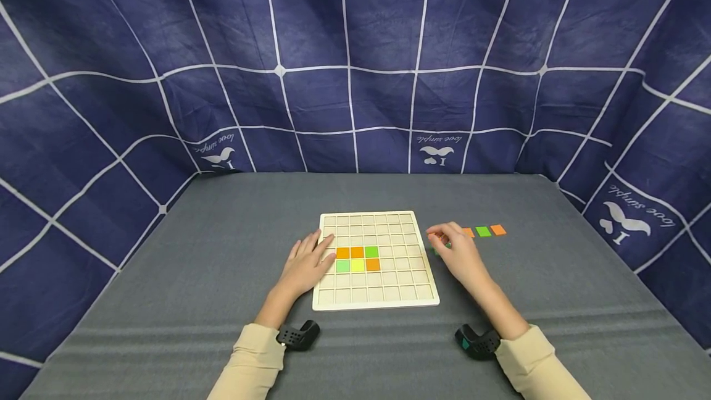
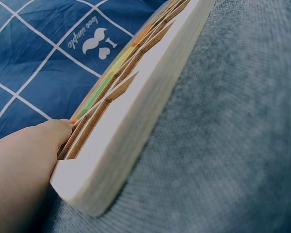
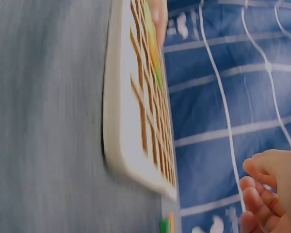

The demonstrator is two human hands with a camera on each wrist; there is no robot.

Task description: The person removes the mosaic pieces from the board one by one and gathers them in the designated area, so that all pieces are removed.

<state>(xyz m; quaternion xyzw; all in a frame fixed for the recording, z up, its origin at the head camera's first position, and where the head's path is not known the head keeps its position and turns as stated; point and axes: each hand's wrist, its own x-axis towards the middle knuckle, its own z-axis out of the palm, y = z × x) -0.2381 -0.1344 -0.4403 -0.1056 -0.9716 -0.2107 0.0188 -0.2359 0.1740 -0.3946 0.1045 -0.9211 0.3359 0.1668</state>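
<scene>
A pale wooden grid board (image 1: 400,276) lies on the grey table. Several coloured square tiles sit in its left-middle cells, among them a yellow tile (image 1: 357,265) and a light green tile (image 1: 343,266). My left hand (image 1: 304,264) rests on the board's left edge, fingers spread and thumb beside the tiles. Off the right edge, my right hand (image 1: 458,255) hovers with thumb and fingers loosely bent toward each other. No tile shows between its fingertips (image 3: 250,182) in the right wrist view. Beneath it, a green tile (image 1: 436,250) is partly hidden.
Beyond the right hand, a green tile (image 1: 483,231) and an orange tile (image 1: 498,229) lie in a short row, with another orange tile (image 1: 468,233) partly behind the hand. Dark blue cloth (image 1: 383,97) with white lines hangs round the table's back and sides.
</scene>
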